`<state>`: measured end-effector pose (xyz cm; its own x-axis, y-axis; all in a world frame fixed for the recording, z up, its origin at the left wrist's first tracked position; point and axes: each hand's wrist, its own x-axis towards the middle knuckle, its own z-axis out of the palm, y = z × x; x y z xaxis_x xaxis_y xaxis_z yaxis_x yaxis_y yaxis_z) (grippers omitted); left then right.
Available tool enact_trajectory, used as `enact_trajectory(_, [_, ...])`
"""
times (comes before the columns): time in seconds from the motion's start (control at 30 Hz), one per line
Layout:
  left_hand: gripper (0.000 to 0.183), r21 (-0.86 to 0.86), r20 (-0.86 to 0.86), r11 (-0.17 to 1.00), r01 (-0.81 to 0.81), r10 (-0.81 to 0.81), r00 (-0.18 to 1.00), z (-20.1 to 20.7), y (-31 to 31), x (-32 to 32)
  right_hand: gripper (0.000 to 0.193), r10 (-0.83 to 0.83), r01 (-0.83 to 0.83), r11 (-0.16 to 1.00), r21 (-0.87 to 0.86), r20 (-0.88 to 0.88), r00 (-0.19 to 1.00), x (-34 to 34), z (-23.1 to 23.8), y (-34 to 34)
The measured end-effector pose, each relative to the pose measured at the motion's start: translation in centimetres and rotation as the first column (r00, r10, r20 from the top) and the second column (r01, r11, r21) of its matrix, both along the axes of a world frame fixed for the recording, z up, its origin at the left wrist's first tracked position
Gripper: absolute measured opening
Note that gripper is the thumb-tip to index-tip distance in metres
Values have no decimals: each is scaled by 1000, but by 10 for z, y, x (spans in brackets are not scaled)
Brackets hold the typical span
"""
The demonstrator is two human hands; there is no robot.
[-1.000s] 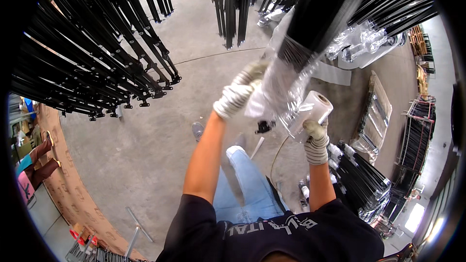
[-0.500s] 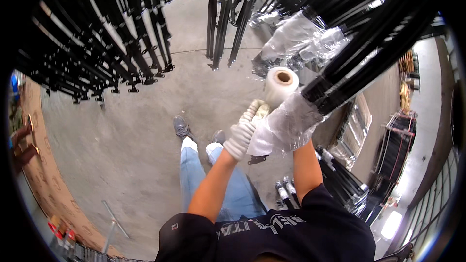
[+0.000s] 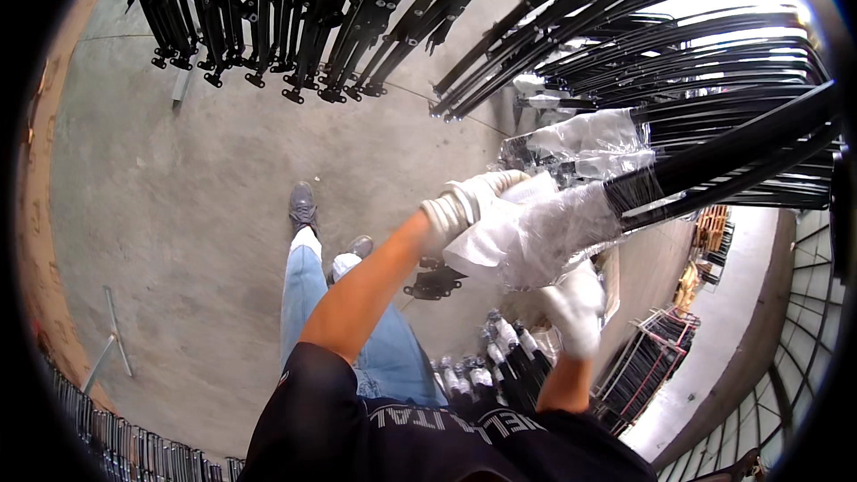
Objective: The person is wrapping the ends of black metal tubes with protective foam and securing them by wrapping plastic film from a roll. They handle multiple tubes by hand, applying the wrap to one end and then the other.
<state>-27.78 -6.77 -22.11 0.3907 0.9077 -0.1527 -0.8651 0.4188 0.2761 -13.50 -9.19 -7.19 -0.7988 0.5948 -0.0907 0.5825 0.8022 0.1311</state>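
A bundle of black metal tubes point(image 3: 741, 147) slants in from the right, its near end covered by white foam wrap point(image 3: 553, 236) and clear stretch film. My left hand point(image 3: 471, 203), in a pale glove, lies along the far left side of that end, its fingers closed on the foam. Below the bundle is my gloved right hand point(image 3: 576, 308), smeared by motion, with its fingers partly hidden by the wrap. Flat black brackets point(image 3: 435, 281) stick out under the wrapped end. No film roll shows now.
Black metal frames point(image 3: 303, 18) stand in a row at the far left. More tubes with film-wrapped ends point(image 3: 594, 138) lie beyond the bundle. Wrapped tube ends point(image 3: 504, 348) are close by my right forearm. A metal stand point(image 3: 114, 335) is on the concrete floor at left.
The film roll has gone out of sight. My right hand has come out below the bundle, and my left hand has shifted along its far side. The view has turned to the right.
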Motion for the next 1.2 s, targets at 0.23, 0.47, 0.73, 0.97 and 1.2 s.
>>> enact_trajectory(0.23, [26, -142, 352, 987, 80, -25, 936, -1, 6, 7, 50, 435, -427, 900, -86, 240, 868, -77, 56, -15])
enact_trajectory(0.47, [27, 131, -172, 986, -106, 128, 977, -28, 13, 2, 28, 494, -711, 703, 17, 707, 505, -105, 21, 22])
enact_trajectory(0.73, [51, 228, -261, 973, -40, 101, 960, -27, 6, -57, 26, 533, -814, 581, -1, 756, 379, -83, 0, 47])
enact_trajectory(0.97, [65, 322, -70, 921, -219, 254, 965, -27, -38, -61, 21, 612, -740, 669, -72, 618, 493, -116, 9, 72])
enact_trajectory(1.2, [64, 289, -240, 903, -317, 389, 890, -64, -31, -46, 27, 545, -559, 814, -161, 546, 636, -122, 12, 68])
